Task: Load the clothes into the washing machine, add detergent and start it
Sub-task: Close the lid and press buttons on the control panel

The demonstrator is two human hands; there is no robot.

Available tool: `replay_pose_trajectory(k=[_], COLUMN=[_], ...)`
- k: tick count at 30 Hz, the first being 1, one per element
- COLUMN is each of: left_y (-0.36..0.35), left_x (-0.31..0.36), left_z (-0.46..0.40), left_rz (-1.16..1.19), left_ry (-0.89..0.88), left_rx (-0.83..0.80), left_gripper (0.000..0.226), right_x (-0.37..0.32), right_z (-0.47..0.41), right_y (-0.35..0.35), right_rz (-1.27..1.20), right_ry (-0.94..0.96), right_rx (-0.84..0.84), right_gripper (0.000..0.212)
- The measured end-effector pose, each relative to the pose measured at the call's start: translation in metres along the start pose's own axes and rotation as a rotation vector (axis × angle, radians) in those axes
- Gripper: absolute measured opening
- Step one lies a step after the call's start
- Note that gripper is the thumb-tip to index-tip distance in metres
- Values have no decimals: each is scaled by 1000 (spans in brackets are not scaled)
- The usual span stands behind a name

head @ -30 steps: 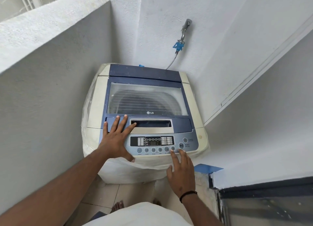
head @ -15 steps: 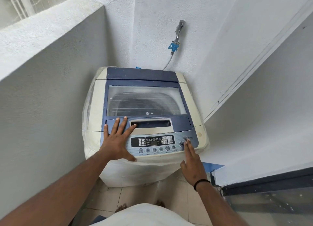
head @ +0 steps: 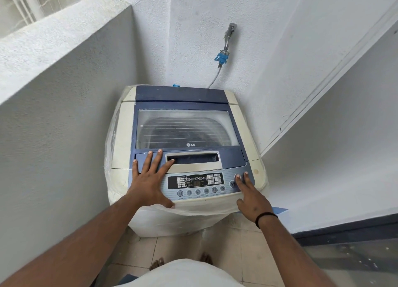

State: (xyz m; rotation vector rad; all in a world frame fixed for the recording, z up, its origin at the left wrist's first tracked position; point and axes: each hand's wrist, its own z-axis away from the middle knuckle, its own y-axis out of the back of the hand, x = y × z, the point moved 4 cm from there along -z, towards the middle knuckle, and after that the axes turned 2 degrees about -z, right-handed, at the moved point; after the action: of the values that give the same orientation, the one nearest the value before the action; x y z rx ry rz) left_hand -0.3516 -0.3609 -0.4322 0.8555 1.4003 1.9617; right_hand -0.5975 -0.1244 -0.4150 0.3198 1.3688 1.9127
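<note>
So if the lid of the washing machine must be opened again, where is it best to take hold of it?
Probably at the recessed handle in the front edge of the lid, reached from the front. It is a wide slot, so fingers can hook in and lift upward; the hinge seems to be at the rear. The left hand lies flat beside it.

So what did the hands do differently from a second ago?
The right hand slid along the panel, from the bottom row of buttons to the round buttons at its right end, where its fingertips now rest. The display now shows lit digits, which it did not before. The left hand stayed flat on the shut lid. Neither hand took hold of anything.
</note>
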Motion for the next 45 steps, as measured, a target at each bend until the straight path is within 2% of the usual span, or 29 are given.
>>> replay_pose_trajectory(k=[5, 12, 18, 31, 45], left_y=[-3, -2, 0, 3, 0], left_x=[-1, -1, 2, 0, -1], left_z=[0, -2, 3, 2, -1], left_rz=[12, 27, 21, -7, 8], left_ry=[-1, 8, 4, 5, 0], left_rx=[8, 4, -30, -61, -50], left_gripper=[145, 144, 143, 139, 137], right_x=[-5, -8, -5, -15, -15], right_z=[-3, -6, -8, 9, 3], right_y=[-3, -10, 1, -21, -35], right_rz=[6, -11, -119, -127, -73], right_ry=[-44, -55, -33, 14, -18], right_rx=[-21, 3, -65, 17, 67], right_gripper=[78, 85, 77, 100, 108])
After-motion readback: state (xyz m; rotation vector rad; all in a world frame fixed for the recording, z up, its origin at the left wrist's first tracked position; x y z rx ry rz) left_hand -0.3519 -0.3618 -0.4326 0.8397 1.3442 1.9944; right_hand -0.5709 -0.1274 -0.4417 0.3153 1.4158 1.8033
